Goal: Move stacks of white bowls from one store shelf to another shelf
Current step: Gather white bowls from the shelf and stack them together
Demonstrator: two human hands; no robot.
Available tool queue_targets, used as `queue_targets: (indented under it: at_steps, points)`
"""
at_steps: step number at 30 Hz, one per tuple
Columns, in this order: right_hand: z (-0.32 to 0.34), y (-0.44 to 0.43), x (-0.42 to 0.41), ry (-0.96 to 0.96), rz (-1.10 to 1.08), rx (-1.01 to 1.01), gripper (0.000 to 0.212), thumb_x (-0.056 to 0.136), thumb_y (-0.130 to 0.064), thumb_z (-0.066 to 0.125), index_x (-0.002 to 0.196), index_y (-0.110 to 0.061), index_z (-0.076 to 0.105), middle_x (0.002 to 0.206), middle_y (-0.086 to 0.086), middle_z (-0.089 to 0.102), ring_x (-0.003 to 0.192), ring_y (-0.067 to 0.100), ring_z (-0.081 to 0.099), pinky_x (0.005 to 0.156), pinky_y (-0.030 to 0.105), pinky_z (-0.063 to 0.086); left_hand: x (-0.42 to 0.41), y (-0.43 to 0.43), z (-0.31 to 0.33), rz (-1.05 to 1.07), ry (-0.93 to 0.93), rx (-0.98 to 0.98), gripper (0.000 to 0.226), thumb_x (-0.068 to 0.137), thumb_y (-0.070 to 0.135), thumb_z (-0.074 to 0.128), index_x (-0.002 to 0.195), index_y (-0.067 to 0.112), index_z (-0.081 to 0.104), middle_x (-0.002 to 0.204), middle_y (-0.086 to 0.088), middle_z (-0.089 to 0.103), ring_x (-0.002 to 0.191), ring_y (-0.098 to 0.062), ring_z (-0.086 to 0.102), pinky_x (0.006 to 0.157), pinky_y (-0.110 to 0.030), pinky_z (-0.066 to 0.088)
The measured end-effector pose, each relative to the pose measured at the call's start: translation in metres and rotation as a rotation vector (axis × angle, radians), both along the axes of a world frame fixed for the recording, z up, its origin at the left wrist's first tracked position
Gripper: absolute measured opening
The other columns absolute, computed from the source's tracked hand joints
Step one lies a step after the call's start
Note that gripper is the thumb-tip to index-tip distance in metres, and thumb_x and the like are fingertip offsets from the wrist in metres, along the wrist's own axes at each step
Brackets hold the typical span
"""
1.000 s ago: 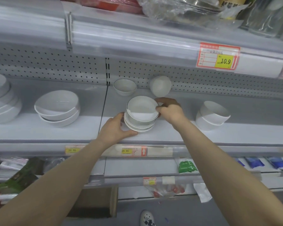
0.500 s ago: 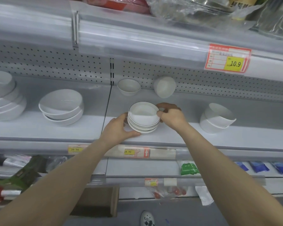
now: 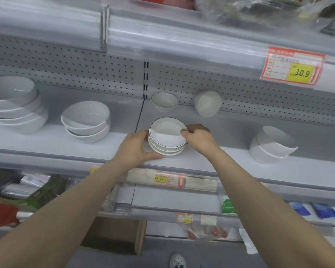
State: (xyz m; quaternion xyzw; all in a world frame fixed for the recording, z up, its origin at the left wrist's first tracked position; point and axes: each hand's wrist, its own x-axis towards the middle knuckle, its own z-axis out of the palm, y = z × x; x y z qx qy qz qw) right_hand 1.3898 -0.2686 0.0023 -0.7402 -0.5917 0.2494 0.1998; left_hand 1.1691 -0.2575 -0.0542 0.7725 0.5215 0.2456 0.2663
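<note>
Leftmost bowl stack (image 3: 14,111) cropped, price tag (image 3: 293,65) partly illegible

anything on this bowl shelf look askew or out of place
Yes. A small white bowl at the back lies tipped on its side by the pegboard, and the top bowl of the right-hand stack sits crooked in the one beneath.

Bare left hand (image 3: 135,149) and bare right hand (image 3: 198,139), forearms (image 3: 75,206) bare along their whole visible length, toe of a white shoe (image 3: 177,261) with dark markings
</note>
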Motion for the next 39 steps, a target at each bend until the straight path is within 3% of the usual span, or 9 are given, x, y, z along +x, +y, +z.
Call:
queue_targets:
  at_steps: [4,10,16,20,22,26,30,35,39]
  points:
    - [-0.002,0.01,-0.019,0.008,0.047,0.015,0.031,0.093,-0.03,0.049,0.065,-0.016,0.05,0.091,0.012,0.07,0.08,0.026,0.055,0.067,0.029,0.041,-0.022,0.003,-0.001,0.054,0.123,0.052,0.088,0.055,0.078,0.069,0.121,0.019,0.06,0.109,-0.003,0.065,0.108,-0.026,0.051,0.083,-0.029,0.036]
    - [0.001,0.033,-0.027,-0.001,0.052,-0.013,0.047,0.093,-0.046,0.046,0.078,-0.006,0.065,0.081,0.006,0.069,0.079,0.024,0.061,0.07,0.03,0.044,-0.039,0.002,-0.002,0.016,0.025,0.047,0.093,0.056,0.077,0.064,0.127,0.018,0.06,0.12,-0.002,0.067,0.11,-0.021,0.058,0.092,-0.033,0.044]
    - [-0.005,0.087,-0.007,0.024,-0.082,0.112,0.036,0.095,-0.021,0.042,0.083,-0.006,0.073,0.087,0.005,0.076,0.074,0.017,0.06,0.059,0.027,0.038,-0.042,0.009,-0.012,0.017,0.071,0.045,0.101,0.054,0.084,0.059,0.131,0.019,0.059,0.119,0.0,0.065,0.111,-0.02,0.055,0.093,-0.026,0.038]
    - [-0.022,0.122,-0.009,0.178,-0.185,0.072,0.043,0.099,-0.031,0.042,0.09,-0.005,0.076,0.08,0.004,0.075,0.069,0.017,0.06,0.068,0.028,0.048,-0.044,0.014,-0.017,0.002,0.067,0.084,0.1,0.053,0.087,0.056,0.129,0.021,0.061,0.118,0.0,0.064,0.11,-0.017,0.053,0.091,-0.021,0.032]
    - [-0.031,0.132,-0.011,0.236,-0.224,0.081,0.044,0.098,-0.036,0.043,0.082,-0.01,0.075,0.075,0.002,0.074,0.064,0.015,0.059,0.069,0.028,0.048,-0.045,0.015,-0.019,0.002,0.07,0.089,0.097,0.055,0.084,0.056,0.13,0.023,0.061,0.12,0.001,0.063,0.111,-0.016,0.05,0.089,-0.017,0.029]
    - [-0.041,0.144,-0.014,0.254,-0.222,0.117,0.036,0.093,-0.029,0.049,0.063,-0.016,0.064,0.075,0.0,0.073,0.083,0.021,0.066,0.073,0.028,0.051,-0.047,0.018,-0.023,0.01,0.085,0.094,0.099,0.055,0.085,0.054,0.132,0.022,0.061,0.123,0.001,0.062,0.114,-0.016,0.05,0.091,-0.016,0.029]
    - [-0.03,0.143,-0.015,0.261,-0.248,0.085,0.023,0.086,-0.017,0.053,0.082,-0.014,0.076,0.068,-0.004,0.066,0.076,0.019,0.059,0.05,0.023,0.038,-0.047,0.018,-0.023,0.017,0.092,0.099,0.099,0.055,0.084,0.055,0.132,0.022,0.061,0.125,0.001,0.062,0.115,-0.016,0.05,0.093,-0.018,0.03]
    - [-0.028,0.118,-0.004,0.317,-0.362,0.125,0.02,0.084,-0.016,0.058,0.091,-0.004,0.074,0.083,0.007,0.072,0.079,0.023,0.06,0.062,0.023,0.04,-0.047,0.016,-0.02,0.015,0.078,0.064,0.103,0.051,0.092,0.055,0.127,0.022,0.063,0.118,0.003,0.062,0.112,-0.014,0.05,0.099,-0.025,0.034]
    - [-0.028,0.088,0.014,0.381,-0.368,0.152,0.024,0.083,-0.014,0.055,0.084,-0.004,0.076,0.053,-0.006,0.067,0.067,0.01,0.057,0.044,0.013,0.038,-0.041,0.014,-0.013,0.028,0.122,-0.033,0.104,0.049,0.091,0.057,0.132,0.028,0.053,0.127,0.006,0.055,0.122,-0.018,0.043,0.107,-0.032,0.034]
